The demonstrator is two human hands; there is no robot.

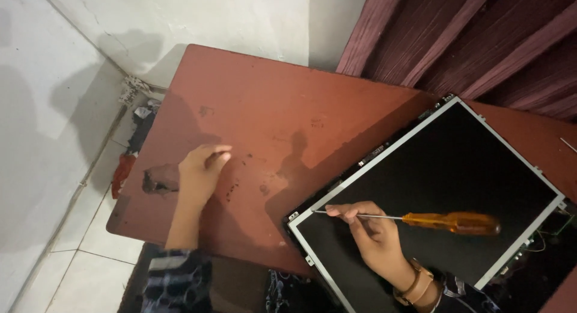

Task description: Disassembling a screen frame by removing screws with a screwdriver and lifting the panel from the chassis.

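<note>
My right hand [371,236] holds the thin metal shaft of a screwdriver with an orange handle [452,222]. It lies across a dark bare display panel [457,168] with a silver frame, and its tip points at the panel's near left corner. My left hand [201,168] rests on the reddish-brown table [270,108], well left of the panel, with fingers curled and the fingertips pressed to the surface. Whether something small is under them is hidden. A tan watch strap circles my right wrist.
The panel lies diagonally over the table's right half, on a dark housing. The tabletop has a chipped patch [157,181] by its left edge. Dark red curtains [481,36] hang behind. A white wall, tiled floor and some clutter [135,117] lie to the left.
</note>
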